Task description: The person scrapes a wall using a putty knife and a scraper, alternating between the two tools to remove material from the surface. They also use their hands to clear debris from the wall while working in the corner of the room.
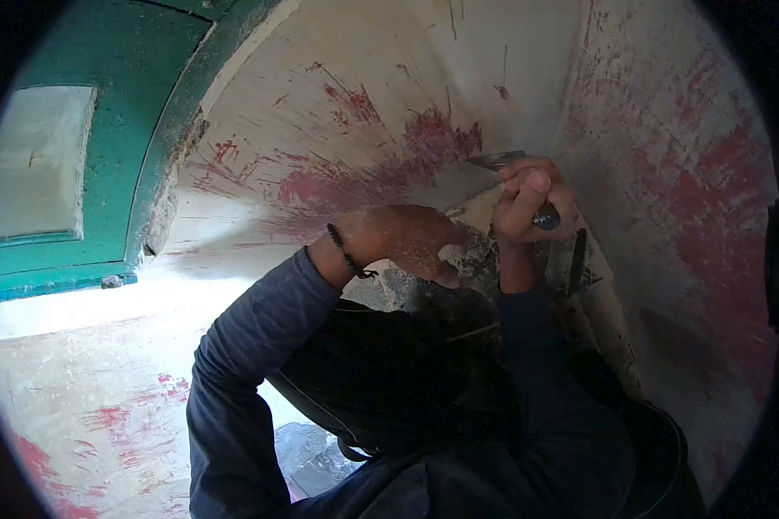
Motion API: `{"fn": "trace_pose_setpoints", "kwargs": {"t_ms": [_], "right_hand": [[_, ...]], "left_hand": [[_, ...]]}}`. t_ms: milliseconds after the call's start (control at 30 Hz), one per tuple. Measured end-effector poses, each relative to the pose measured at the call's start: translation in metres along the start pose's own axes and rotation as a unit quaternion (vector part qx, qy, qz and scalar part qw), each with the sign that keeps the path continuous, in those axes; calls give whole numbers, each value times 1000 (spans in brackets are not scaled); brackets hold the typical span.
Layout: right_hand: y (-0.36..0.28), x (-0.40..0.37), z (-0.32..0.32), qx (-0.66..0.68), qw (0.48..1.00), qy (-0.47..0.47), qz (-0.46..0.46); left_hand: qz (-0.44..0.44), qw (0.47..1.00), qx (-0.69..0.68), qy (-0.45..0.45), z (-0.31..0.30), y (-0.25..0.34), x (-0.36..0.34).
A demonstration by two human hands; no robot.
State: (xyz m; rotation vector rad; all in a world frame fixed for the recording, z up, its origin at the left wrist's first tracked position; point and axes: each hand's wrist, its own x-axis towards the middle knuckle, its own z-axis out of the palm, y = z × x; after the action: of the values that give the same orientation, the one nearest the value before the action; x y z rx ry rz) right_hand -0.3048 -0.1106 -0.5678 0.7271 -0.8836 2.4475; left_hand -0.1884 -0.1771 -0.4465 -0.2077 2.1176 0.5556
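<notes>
A pointing trowel is in my right hand [528,204], which is wrapped round its dark handle [545,216]. Its small pointed metal blade [495,160] points left, close to the red-stained wall [441,134]. Lower and to the left is my left hand [407,240], back upward, with a dark beaded bracelet [346,251] at the wrist. Its thumb and fingers are apart, above grey-white rubble [469,259]; the fingertips are partly hidden. I see no tool in it.
A green door [112,173] with a pale panel stands at upper left. Another scraped, red-stained wall [701,199] rises on the right. A dark narrow object [577,262] lies beside my right forearm, near a pale worn edge [610,316]. Clear plastic sheeting [316,454] lies below.
</notes>
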Motion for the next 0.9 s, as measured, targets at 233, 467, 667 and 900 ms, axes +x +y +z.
{"fn": "trace_pose_setpoints", "kwargs": {"t_ms": [233, 467, 667, 900], "right_hand": [[3, 2, -4, -67, 995, -31, 71], [0, 8, 0, -55, 996, -17, 69], [0, 7, -1, -69, 995, -7, 76], [-5, 9, -2, -55, 997, -6, 57]], "left_hand": [[39, 999, -14, 22, 4, -9, -3], [44, 999, -17, 23, 3, -9, 1], [38, 999, -9, 16, 3, -9, 3], [18, 1000, -6, 3, 1, -3, 0]]}}
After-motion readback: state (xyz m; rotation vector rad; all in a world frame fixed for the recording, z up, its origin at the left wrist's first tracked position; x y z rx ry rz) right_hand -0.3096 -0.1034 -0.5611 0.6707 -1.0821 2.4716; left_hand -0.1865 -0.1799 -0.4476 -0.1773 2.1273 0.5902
